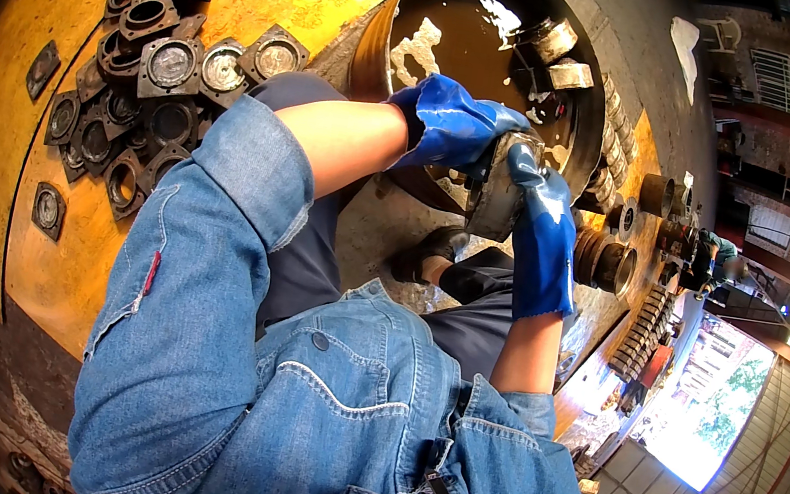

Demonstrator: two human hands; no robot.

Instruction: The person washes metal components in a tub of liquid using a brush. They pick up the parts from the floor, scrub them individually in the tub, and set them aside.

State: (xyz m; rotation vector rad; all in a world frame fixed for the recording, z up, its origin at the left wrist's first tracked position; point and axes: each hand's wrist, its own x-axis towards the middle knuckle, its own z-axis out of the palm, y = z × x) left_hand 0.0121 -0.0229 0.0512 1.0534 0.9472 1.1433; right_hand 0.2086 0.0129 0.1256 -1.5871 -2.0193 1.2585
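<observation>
Both of my hands wear blue rubber gloves and meet over the near edge of a round metal tub (375, 47) of brown liquid. Between them is a thick, wet, grey metal part (496, 201) with a squared outline, tilted on edge. My left hand (460, 127) is closed on its upper left side, fingers partly hidden behind it. Gripping the right side, my right hand (543, 217) has its thumb laid along the top. Inside the tub, pale metal blocks (571, 75) rest at the right wall, and patches of light foam float on the liquid.
Square metal flanges with round bores (170, 64) lie heaped on a yellow metal sheet (57, 280) at left. Metal rings (614, 266) and rows of parts (643, 333) stand at right. Farther off, another person (716, 260) is near a bright doorway (712, 398).
</observation>
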